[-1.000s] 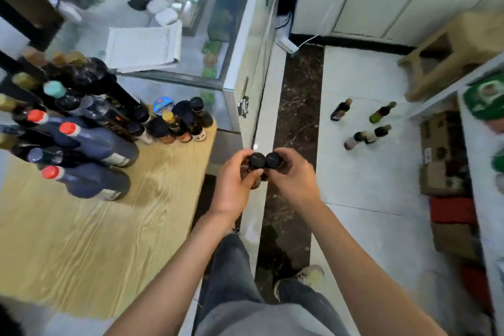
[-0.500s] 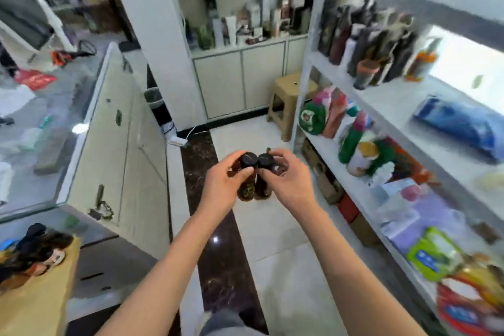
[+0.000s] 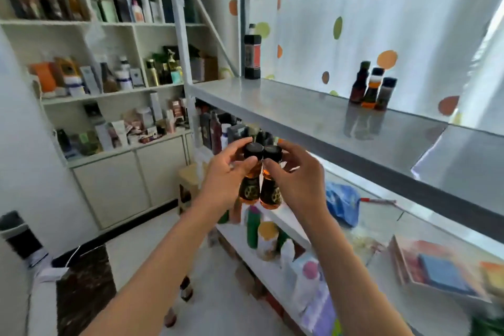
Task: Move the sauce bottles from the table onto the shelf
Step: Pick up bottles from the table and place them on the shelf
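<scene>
- We stand in a storeroom facing a grey metal shelf [image 3: 313, 109], with a dotted curtain [image 3: 381, 22] behind it and white cupboards at the left.
- Three small bottles [image 3: 371, 86] and one tall bottle [image 3: 252, 54] already stand on that shelf, so we judge the job partly done; the tabletop is out of view.
- Our left hand [image 3: 226, 174] and right hand [image 3: 298, 177] each curl round one sauce bottle, left bottle [image 3: 249, 172] touching right bottle [image 3: 271, 177], held upright just below the shelf edge.
- Neither is set down yet.
</scene>
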The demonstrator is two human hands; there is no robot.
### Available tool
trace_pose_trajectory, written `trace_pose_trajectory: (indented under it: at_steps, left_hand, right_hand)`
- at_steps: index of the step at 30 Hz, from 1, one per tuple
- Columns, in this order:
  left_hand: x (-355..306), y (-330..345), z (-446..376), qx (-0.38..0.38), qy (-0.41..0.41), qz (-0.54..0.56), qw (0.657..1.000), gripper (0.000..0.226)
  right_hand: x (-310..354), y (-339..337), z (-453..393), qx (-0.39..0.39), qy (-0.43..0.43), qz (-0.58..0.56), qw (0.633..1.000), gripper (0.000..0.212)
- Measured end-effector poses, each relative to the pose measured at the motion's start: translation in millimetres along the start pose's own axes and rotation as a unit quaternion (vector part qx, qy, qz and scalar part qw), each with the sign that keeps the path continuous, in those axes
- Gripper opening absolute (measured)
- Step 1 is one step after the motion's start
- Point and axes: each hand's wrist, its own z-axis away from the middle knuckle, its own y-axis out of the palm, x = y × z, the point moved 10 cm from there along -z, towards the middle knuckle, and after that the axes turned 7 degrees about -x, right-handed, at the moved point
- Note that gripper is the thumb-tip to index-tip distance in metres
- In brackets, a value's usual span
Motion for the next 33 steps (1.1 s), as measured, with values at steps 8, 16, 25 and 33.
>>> trace_pose_trajectory:
  at_steps: [8,16,25,33]
  left_hand:
    - [-80,153,-127,0.028,0.125,0.128,0.984,0.033]
    - [-45,294,-198,0.100,0.109,0.066,0.987,0.030]
    - [12,344,-200,0.114,0.125,-0.107,0.980,0.063]
    - [38,339,-201,0.106,0.057,-0.129,0.984,0.064]
  right_hand:
    - [3,-97,-184,-0.074,-0.046,0.092,0.992,0.032]
    - [-88,-146,-266,-0.066,0.029,0.158,0.985,0.026]
    - [-138,-141,-266,-0.104,0.054,0.094,0.989,0.033]
    - [-145,-137,-267,-0.034,0.079,0.050,0.995,0.051]
